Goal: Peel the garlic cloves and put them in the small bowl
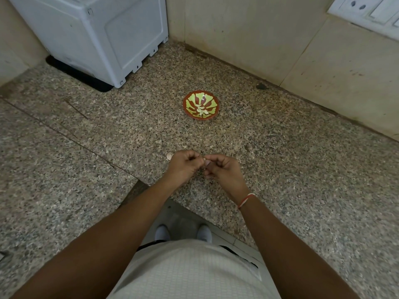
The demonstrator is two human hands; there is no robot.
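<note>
A small red bowl with a yellow-green pattern (190, 99) stands on the speckled granite counter (280, 152), with several peeled garlic cloves (202, 111) inside. Well in front of it, my left hand (185, 166) and my right hand (222, 169) meet fingertip to fingertip over the counter. Between them they pinch one small pale garlic clove (204, 158), mostly hidden by the fingers. A pale bit, a clove or a piece of skin (169, 156), lies on the counter just left of my left hand.
A white plastic appliance (97, 35) stands on a black mat (82, 76) at the back left. Tiled walls close the corner behind and to the right, with a switch plate (367, 9) at the top right. The counter's front edge (194, 209) runs under my forearms.
</note>
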